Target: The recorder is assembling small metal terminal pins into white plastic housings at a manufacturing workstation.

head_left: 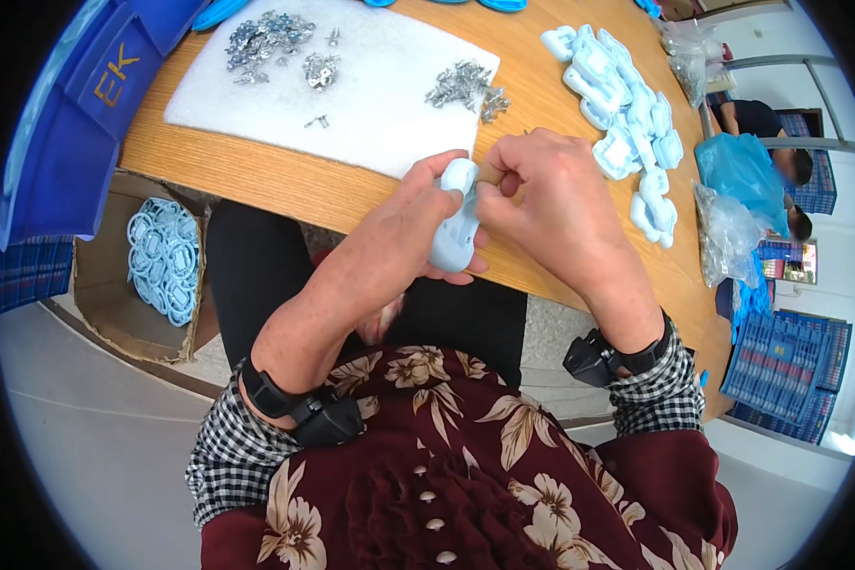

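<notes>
My left hand [413, 209] is closed round a light blue plastic housing [454, 243], a curved, hollow piece held over the table's front edge. Its thumb rests on the piece. My right hand [556, 204] is against the housing's right side, thumb and forefinger pinched together; whatever sits between those fingertips is too small or hidden to name. Just beyond both hands lies a white foam sheet [380, 95] with small metal parts on it: a large heap [268, 43], a smaller one [320, 71] and another [461, 85] at its right edge.
More light blue housings [603, 81] lie piled on the wooden table [532, 104] at right. A blue bin [71, 123] stands at left, above a cardboard box [95, 275] of light blue plastic parts [164, 256]. Plastic bags [746, 176], stacked blue crates [788, 366] and people [755, 119] are farther right.
</notes>
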Motion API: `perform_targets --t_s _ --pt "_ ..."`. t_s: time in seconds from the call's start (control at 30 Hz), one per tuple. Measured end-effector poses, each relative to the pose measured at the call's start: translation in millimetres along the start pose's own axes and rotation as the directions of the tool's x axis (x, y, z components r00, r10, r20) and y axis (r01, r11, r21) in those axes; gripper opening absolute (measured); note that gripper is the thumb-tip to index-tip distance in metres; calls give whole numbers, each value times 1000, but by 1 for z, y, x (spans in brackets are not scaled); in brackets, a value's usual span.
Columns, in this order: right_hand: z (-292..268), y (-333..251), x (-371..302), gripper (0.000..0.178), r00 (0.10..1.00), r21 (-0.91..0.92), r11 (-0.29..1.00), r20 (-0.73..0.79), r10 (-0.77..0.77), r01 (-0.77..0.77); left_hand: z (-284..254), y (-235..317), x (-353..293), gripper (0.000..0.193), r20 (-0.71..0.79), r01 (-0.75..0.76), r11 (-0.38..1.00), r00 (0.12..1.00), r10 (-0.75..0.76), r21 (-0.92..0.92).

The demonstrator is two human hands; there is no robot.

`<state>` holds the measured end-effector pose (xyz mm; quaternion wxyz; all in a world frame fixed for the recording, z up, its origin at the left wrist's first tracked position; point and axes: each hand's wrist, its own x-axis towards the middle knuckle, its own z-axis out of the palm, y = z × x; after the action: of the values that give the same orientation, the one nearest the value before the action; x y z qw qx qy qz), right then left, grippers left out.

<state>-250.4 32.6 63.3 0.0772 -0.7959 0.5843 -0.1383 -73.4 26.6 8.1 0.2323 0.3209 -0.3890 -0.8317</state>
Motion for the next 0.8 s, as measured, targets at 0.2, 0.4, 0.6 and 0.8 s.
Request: perform_targets --t_s 0.2,0.4,0.6,0.8 --pt "-9 -8 1 12 968 167 954 43 247 -251 -3 -2 -1 53 -4 -4 999 1000 4 -48" --pt "11 16 -15 24 936 456 818 169 308 -352 -6 -1 -3 53 47 -32 985 998 40 -169" --pt "18 11 -21 30 929 651 675 145 340 -349 -3 2 -5 54 32 -44 988 998 49 -146" --pt "25 14 -27 36 937 727 603 172 304 -329 -1 -3 -8 56 47 -68 990 996 75 -123"
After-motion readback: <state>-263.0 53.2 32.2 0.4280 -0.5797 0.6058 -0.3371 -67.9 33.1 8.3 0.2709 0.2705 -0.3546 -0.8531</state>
